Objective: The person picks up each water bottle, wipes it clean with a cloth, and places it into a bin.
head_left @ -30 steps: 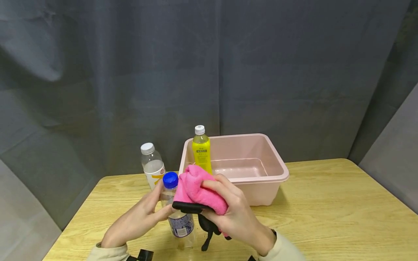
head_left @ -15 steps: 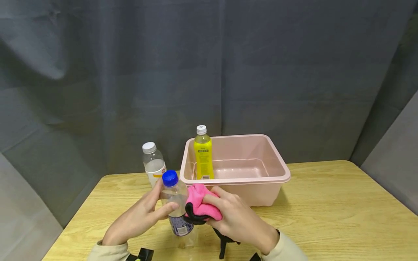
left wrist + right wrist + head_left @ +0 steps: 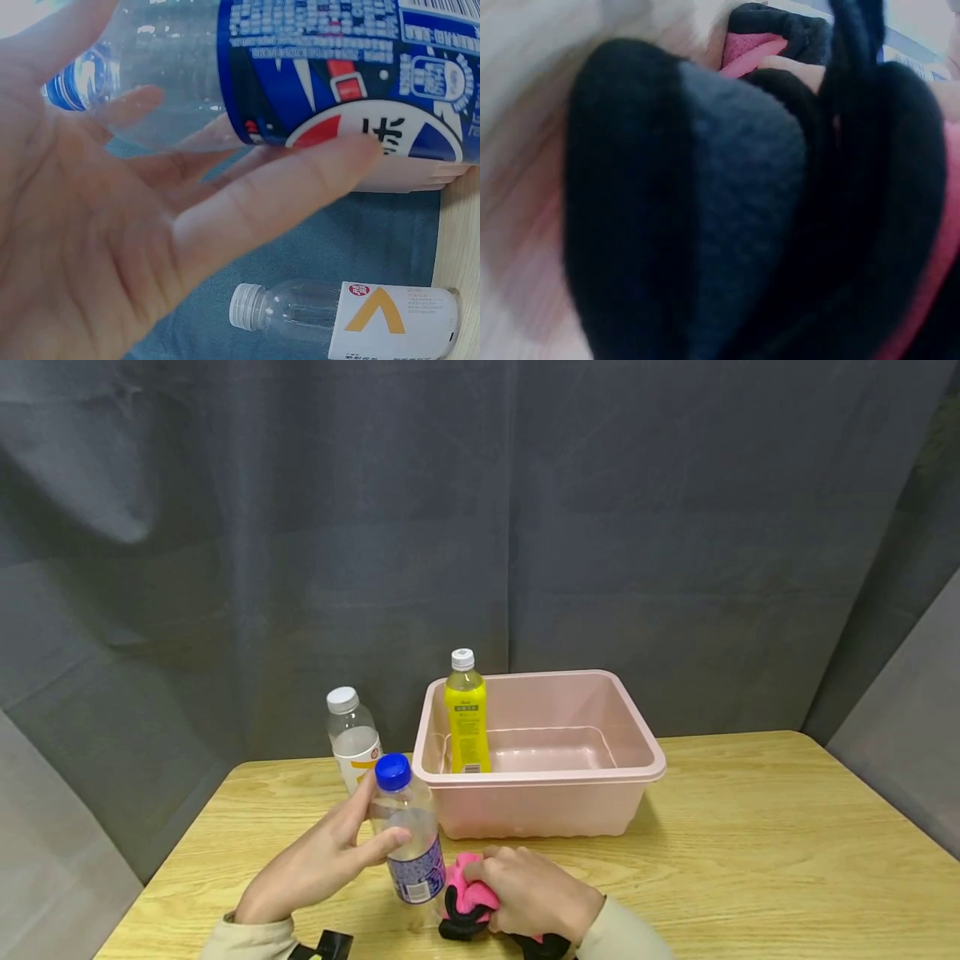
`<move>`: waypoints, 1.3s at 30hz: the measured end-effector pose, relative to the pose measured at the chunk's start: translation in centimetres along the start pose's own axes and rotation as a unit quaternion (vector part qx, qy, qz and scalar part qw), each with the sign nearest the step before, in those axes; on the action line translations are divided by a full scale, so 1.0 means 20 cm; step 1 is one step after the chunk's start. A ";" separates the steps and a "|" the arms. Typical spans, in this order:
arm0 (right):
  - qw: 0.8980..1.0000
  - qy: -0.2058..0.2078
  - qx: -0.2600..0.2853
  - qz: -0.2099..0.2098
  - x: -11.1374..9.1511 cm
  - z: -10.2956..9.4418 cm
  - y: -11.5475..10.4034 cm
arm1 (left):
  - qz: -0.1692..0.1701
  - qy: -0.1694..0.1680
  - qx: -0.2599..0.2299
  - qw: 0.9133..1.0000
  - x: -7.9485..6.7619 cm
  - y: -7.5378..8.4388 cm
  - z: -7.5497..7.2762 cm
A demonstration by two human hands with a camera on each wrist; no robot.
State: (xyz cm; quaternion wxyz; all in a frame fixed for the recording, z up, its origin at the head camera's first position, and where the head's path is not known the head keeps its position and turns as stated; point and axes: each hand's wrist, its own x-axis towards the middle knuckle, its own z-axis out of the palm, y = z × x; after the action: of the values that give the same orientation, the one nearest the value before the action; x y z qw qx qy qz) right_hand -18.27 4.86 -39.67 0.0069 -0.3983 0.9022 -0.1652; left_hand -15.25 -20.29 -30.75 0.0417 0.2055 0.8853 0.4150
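Observation:
My left hand [image 3: 322, 860] grips a clear plastic bottle [image 3: 405, 822] with a blue cap and a blue-purple label, its thumb in front and the other fingers behind the upper part. The bottle stands roughly upright, and the left wrist view shows its label [image 3: 337, 75] up close. Low beside the bottle's base, my right hand [image 3: 536, 889] holds a bunched pink cloth [image 3: 468, 893] with black edging. Black trim also hangs out below that hand. Dark folds of the cloth [image 3: 742, 187] fill most of the right wrist view.
Behind the hands stands a pink plastic tub [image 3: 540, 806] holding an upright bottle with a yellow label [image 3: 467, 718]. To its left is a white-capped bottle [image 3: 352, 739], partly hidden by the blue-capped one. A dark curtain [image 3: 660, 543] hangs behind the wooden table [image 3: 765, 852].
My right hand has carried the pink cloth down along the bottle, from its upper part to beside its base. My left hand has kept its hold on the bottle.

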 end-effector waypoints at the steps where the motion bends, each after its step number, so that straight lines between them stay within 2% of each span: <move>1: 1.000 -0.001 0.001 0.000 0.00 0.00 0.00 | -0.001 0.000 0.000 1.000 0.00 0.00 0.00; 11: 1.000 -0.001 -0.017 -0.008 -0.01 -0.05 0.00 | -0.005 -0.002 -0.010 1.000 0.01 0.00 0.00; 15: 0.999 0.037 -0.007 -0.019 -0.03 -0.13 -0.02 | 0.004 -0.003 -0.007 1.000 0.01 0.00 0.00; 18: 0.994 0.100 0.004 -0.045 -0.05 -0.19 -0.05 | 0.018 -0.002 -0.004 1.000 0.01 0.00 0.01; 20: 0.986 0.153 0.015 -0.070 -0.07 -0.23 -0.07 | 0.025 -0.001 -0.003 1.000 0.01 0.00 0.00; 22: 0.971 0.216 0.027 -0.099 -0.07 -0.25 -0.09 | 0.032 -0.004 -0.003 0.999 0.00 0.00 0.00; 24: 0.951 0.280 0.049 -0.124 -0.07 -0.27 -0.11 | 0.036 -0.008 -0.003 0.999 0.00 -0.01 0.00; 27: 0.915 0.360 0.096 -0.156 -0.06 -0.29 -0.12 | 0.042 -0.013 0.000 0.999 0.00 -0.01 0.00; 28: 0.904 0.379 0.114 -0.161 -0.05 -0.29 -0.13 | 0.045 -0.014 0.001 0.999 0.00 -0.01 0.00; 30: 0.890 0.399 0.142 -0.169 -0.05 -0.29 -0.14 | 0.052 -0.017 0.003 0.999 0.00 -0.01 0.00; 33: 0.882 0.411 0.149 -0.177 -0.04 -0.29 -0.15 | 0.062 -0.020 0.005 0.998 0.00 -0.01 0.00; 39: 0.884 0.408 0.132 -0.185 -0.04 -0.29 -0.15 | 0.060 -0.023 0.002 0.998 0.00 -0.01 0.00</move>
State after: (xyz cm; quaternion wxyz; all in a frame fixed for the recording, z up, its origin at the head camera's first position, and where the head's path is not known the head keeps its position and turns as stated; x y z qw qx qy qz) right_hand -16.37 5.20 -33.45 -0.3400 -0.4504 0.7056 -0.4286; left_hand -15.30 -20.29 -30.90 0.0369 0.2683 0.8710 0.4100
